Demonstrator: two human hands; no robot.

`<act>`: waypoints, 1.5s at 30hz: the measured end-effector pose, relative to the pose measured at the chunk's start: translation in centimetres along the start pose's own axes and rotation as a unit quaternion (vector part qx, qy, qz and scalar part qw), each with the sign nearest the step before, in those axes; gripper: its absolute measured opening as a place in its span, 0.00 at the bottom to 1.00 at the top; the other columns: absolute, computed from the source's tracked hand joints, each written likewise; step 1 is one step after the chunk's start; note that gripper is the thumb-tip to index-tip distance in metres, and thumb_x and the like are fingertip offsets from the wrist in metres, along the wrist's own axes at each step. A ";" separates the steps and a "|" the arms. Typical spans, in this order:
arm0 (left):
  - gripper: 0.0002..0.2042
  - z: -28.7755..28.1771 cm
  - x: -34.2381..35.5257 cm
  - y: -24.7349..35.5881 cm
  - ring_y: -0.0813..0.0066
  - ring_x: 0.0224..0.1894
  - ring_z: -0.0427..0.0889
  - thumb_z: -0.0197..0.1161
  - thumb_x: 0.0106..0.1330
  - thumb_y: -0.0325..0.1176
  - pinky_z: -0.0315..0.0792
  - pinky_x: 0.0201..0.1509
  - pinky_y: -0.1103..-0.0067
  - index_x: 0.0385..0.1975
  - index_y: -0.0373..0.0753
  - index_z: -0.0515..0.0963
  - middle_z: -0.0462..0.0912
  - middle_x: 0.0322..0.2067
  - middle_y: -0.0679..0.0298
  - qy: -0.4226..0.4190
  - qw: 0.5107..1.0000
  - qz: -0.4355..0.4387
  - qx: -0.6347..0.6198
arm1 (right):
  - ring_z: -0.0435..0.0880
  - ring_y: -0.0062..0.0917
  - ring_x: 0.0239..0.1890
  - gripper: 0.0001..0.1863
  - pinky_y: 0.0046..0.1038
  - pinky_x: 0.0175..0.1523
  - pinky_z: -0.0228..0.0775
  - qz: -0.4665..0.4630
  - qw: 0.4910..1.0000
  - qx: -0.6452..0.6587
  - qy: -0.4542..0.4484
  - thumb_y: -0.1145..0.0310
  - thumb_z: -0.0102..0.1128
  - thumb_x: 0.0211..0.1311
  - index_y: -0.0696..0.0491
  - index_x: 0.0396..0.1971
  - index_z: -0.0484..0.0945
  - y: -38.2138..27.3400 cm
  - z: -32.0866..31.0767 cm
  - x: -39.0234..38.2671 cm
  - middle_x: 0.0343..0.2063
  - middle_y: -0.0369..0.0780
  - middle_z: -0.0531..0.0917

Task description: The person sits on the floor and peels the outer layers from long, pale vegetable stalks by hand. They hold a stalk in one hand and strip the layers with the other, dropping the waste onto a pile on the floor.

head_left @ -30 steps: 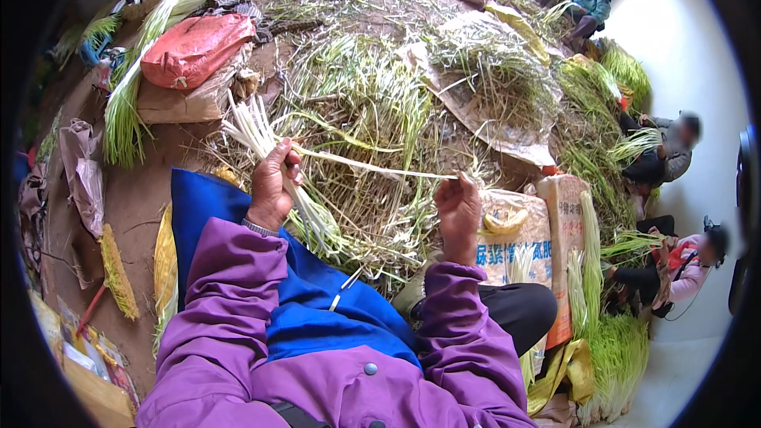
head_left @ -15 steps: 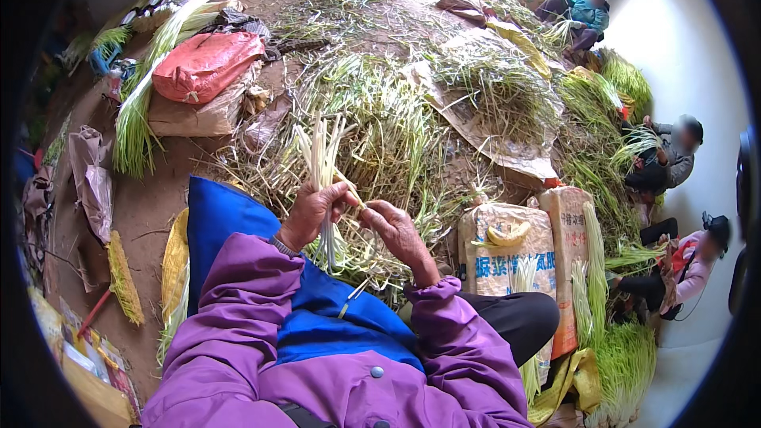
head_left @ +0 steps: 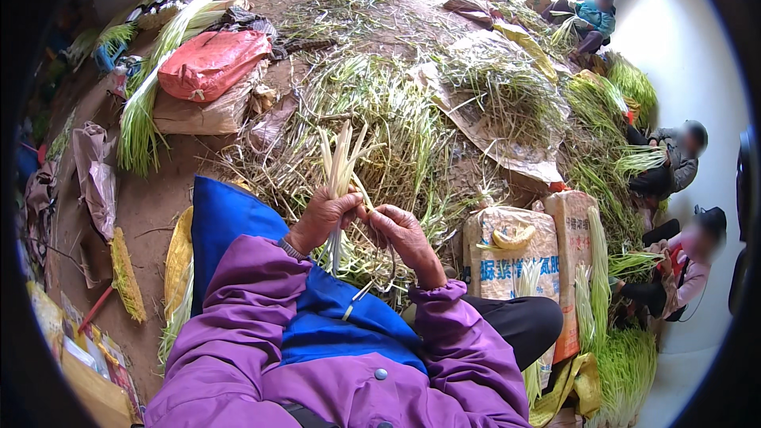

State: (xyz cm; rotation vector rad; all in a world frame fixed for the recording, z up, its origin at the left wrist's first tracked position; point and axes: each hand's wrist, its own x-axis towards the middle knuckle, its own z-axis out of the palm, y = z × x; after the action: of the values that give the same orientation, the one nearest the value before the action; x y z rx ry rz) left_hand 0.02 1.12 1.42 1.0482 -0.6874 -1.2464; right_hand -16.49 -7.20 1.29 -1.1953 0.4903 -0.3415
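Note:
My left hand (head_left: 325,218) is closed round a bunch of pale, whitish vegetable stalks (head_left: 340,160), which look like blanched garlic shoots. Their thicker ends stick up above the fist and spread a little, while thin leafy ends hang below it. Beside it, my right hand (head_left: 400,239) has its fingertips pinched on a thin yellowish stalk (head_left: 361,190) that bends out from the bunch. Both hands nearly touch, held over a blue cloth (head_left: 317,309) across my lap. A few thin strands dangle under the right fingers.
A loose heap of stalks and leaf trimmings (head_left: 380,127) spreads beyond my hands. Printed sacks (head_left: 507,242) stand at my right knee, with green bundles (head_left: 622,372) beside them. A red sack (head_left: 214,65) lies at the left. Several people sit along the right wall.
The bunch has tilted and its upper ends have spread slightly. My right hand has drawn closer to the left one. The whole view has shifted a little.

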 end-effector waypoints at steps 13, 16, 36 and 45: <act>0.07 -0.2 0.3 -0.5 0.90 0.10 0.63 0.61 0.62 0.34 0.55 0.12 0.90 0.28 0.38 0.78 0.76 0.14 0.70 0.147 0.989 -0.003 -0.009 | 0.69 0.09 0.19 0.08 0.14 0.23 0.60 -0.069 0.979 -0.122 0.151 0.67 0.56 0.63 0.56 0.34 0.79 0.5 -2.1 0.1 0.19 0.29 0.75; 0.07 -0.1 0.3 -0.7 0.90 0.10 0.63 0.62 0.62 0.35 0.54 0.12 0.90 0.27 0.38 0.78 0.75 0.14 0.70 0.119 0.993 -0.014 -0.011 | 0.73 0.19 0.20 0.07 0.23 0.25 0.65 -0.111 0.934 -0.305 0.150 0.67 0.60 0.59 0.56 0.32 0.79 1.0 -1.1 0.1 0.19 0.36 0.77; 0.08 0.7 0.0 -0.7 0.89 0.14 0.69 0.59 0.63 0.35 0.61 0.17 0.91 0.28 0.37 0.80 0.75 0.15 0.72 0.048 0.995 -0.029 0.083 | 0.73 0.13 0.23 0.11 0.15 0.25 0.63 0.034 0.989 0.133 0.047 0.63 0.55 0.64 0.55 0.40 0.75 2.1 0.0 0.7 0.26 0.32 0.78; 0.07 -0.2 0.7 -1.5 0.89 0.14 0.69 0.61 0.62 0.34 0.60 0.16 0.91 0.32 0.38 0.79 0.75 0.16 0.72 0.151 0.988 -0.017 0.006 | 0.74 0.13 0.22 0.07 0.15 0.26 0.65 0.024 0.986 0.101 0.133 0.69 0.58 0.61 0.55 0.36 0.75 2.2 -0.6 1.3 0.23 0.32 0.78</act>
State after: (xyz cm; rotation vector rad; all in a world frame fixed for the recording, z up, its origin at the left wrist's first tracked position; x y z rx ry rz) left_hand -0.30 0.55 -0.07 1.2310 -0.4451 -1.0839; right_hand -15.69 -7.60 -1.22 -0.9442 0.6977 -0.5002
